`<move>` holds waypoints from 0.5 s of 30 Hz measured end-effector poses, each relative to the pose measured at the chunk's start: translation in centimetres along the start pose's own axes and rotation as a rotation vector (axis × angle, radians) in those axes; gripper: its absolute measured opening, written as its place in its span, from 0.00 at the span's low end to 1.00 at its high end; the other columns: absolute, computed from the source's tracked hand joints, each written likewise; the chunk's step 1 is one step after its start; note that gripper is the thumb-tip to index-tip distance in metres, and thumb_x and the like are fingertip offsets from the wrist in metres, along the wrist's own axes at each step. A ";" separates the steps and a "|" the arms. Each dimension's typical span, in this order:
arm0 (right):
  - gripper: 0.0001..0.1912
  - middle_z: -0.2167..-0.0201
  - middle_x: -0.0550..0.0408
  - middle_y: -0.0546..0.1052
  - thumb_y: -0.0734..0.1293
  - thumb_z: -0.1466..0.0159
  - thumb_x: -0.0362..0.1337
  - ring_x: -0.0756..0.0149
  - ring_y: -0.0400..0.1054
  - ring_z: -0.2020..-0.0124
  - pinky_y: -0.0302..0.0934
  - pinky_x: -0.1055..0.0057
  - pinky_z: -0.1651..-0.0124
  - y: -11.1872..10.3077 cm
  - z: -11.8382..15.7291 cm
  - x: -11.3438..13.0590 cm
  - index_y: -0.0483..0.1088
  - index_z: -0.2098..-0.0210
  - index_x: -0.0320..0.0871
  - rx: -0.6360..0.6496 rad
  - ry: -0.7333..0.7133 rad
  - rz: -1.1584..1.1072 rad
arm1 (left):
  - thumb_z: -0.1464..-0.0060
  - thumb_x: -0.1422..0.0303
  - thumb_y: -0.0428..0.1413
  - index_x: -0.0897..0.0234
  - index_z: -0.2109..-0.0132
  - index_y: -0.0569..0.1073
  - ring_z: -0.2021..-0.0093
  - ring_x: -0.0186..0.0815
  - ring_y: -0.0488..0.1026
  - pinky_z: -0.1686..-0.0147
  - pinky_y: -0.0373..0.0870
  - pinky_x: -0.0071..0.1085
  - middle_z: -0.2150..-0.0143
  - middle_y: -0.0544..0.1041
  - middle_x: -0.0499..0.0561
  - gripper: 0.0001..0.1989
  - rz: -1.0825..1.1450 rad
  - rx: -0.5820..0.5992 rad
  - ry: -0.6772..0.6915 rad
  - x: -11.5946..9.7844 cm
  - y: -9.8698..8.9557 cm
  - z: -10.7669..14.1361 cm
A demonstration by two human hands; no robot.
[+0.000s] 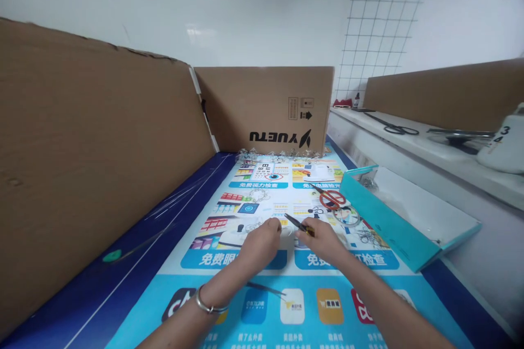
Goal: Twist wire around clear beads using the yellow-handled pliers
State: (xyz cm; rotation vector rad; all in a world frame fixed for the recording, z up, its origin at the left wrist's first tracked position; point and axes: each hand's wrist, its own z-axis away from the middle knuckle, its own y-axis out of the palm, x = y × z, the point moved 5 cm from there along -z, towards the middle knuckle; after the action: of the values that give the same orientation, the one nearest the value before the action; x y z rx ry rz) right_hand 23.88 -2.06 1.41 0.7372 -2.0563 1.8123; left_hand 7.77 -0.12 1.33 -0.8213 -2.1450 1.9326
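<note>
From where I stand, the right hand (321, 237) is curled firmly around slim, dark metal pliers with black-and-yellow handles (302, 225), their nose pointing forward and leftward from it. Just beside it, the left hand (264, 240) pinches a thin, pale, looped strand (290, 233), which shows between both hands. Beyond the right hand lie red-handled metal scissors (332, 192); rightward sits a turquoise, white-lined rectangular box (388, 221).

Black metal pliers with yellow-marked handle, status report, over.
Right hand gripping pliers, tip pointing forward-left. Left hand curled alongside, hold unclear. Red-handled metal scissors beyond right hand, apart from pliers.
</note>
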 end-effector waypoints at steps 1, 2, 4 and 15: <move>0.12 0.74 0.58 0.70 0.59 0.40 0.46 0.68 0.63 0.72 0.51 0.74 0.72 0.2 -0.1 0.0 0.67 0.67 0.43 -0.010 0.000 -0.060 | 0.41 0.72 0.40 0.63 0.61 0.63 0.64 0.39 0.72 0.68 0.63 0.30 0.65 0.72 0.53 0.08 0.026 -0.016 -0.002 -0.1 -0.2 0.0; 0.13 0.74 0.59 0.70 0.59 0.40 0.45 0.69 0.62 0.72 0.51 0.75 0.72 0.3 -0.2 0.0 0.66 0.65 0.43 -0.019 0.002 -0.117 | 0.41 0.71 0.40 0.63 0.61 0.63 0.64 0.38 0.72 0.67 0.63 0.29 0.65 0.72 0.52 0.08 0.052 -0.029 -0.001 -0.2 -0.3 0.1; 0.13 0.73 0.59 0.70 0.60 0.40 0.45 0.70 0.62 0.72 0.53 0.76 0.72 0.7 -0.2 0.0 0.66 0.61 0.43 -0.033 0.007 -0.221 | 0.40 0.71 0.40 0.62 0.61 0.62 0.63 0.37 0.72 0.67 0.63 0.28 0.64 0.72 0.51 0.07 0.102 -0.049 0.009 -0.5 -0.5 0.2; 0.07 0.78 0.62 0.64 0.61 0.43 0.39 0.72 0.58 0.75 0.54 0.76 0.72 1.2 -0.3 1.0 0.65 0.72 0.42 -0.056 0.031 -0.506 | 0.43 0.71 0.41 0.61 0.65 0.61 0.69 0.35 0.67 0.69 0.61 0.27 0.69 0.69 0.48 0.06 0.434 -0.070 0.075 -0.4 -0.1 0.5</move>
State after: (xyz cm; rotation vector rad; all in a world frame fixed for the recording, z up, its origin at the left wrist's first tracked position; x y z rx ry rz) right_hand 22.36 -1.91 1.01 1.0869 -1.6907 1.4628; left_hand 7.87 -0.79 1.42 -1.4495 -2.1344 1.9724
